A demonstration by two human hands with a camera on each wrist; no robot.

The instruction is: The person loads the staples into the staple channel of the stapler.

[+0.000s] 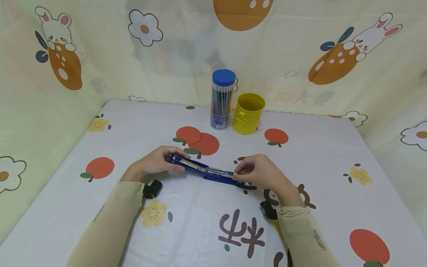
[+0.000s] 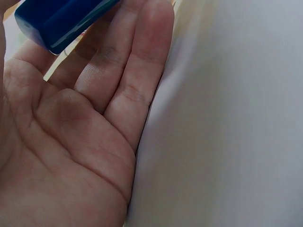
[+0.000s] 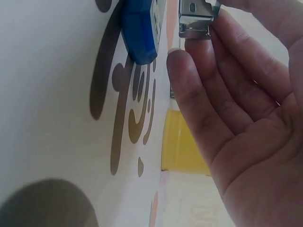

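Observation:
A blue stapler lies opened out across the middle of the table, its metal inner parts facing up. The left hand grips its left end between thumb and fingers. In the left wrist view, the blue end of the stapler sits above the palm. At the other end, the right hand pinches the metal magazine near its tip. The right wrist view shows this metal end at the fingertips, slightly apart from the blue base. Whether staples are inside is too small to tell.
Behind the stapler stand a clear tube of pencils with a blue lid and a yellow cup with a small handle. A white patterned cloth covers the table, and a printed curtain hangs along the back.

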